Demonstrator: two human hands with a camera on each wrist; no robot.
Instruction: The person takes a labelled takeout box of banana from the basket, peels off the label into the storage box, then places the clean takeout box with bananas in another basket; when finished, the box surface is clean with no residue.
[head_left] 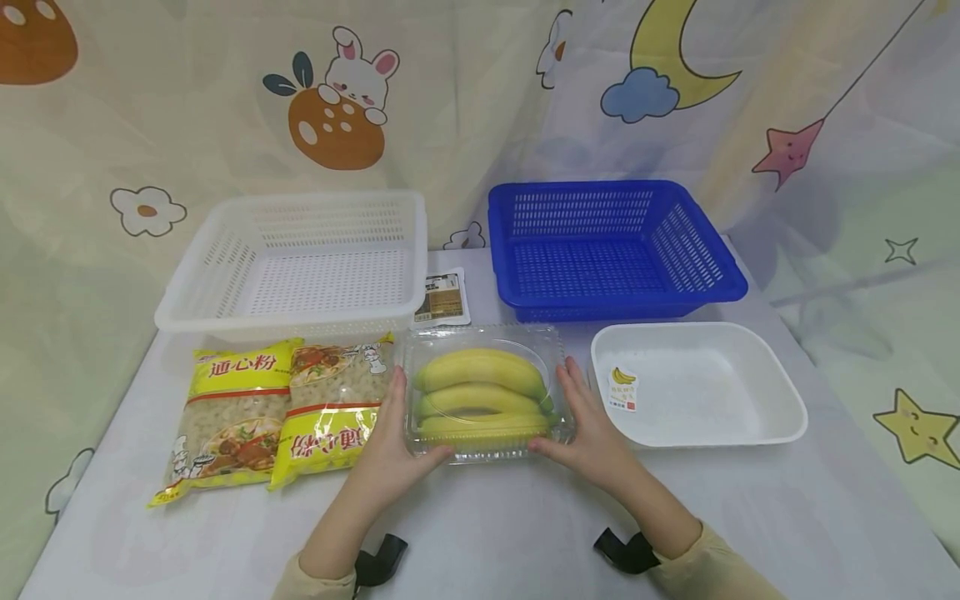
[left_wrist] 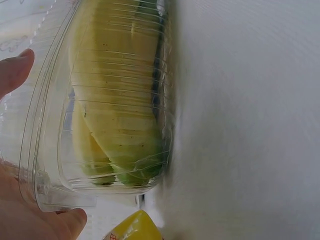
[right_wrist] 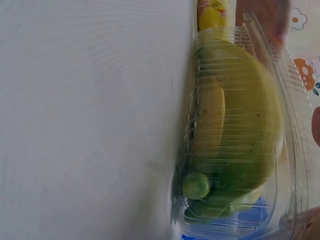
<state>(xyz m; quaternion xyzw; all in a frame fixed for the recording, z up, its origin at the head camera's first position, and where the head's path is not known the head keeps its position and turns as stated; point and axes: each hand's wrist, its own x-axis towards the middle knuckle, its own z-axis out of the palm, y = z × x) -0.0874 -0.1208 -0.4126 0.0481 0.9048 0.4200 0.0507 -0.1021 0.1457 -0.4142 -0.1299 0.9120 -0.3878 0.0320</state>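
Note:
A clear plastic clamshell box (head_left: 485,450) with several yellow bananas (head_left: 480,398) inside stands between both hands. My left hand (head_left: 396,442) grips its left side, thumb at the front edge and fingers along the side. In the left wrist view the left thumb (left_wrist: 17,70) lies over the lid and a fingertip (left_wrist: 75,220) shows below the rim. On the opposite side my right hand (head_left: 588,429) holds the box the same way, its thumb at the front edge. The lid looks closed, and green banana tips show through the wall in the right wrist view.
Two yellow pasta bags (head_left: 232,417) lie left of the box. Behind stand a white mesh basket (head_left: 330,321) and a blue mesh basket (head_left: 622,304), with a small flat packet (head_left: 444,298) between them. A white tray (head_left: 720,400) with a banana label sits at the right.

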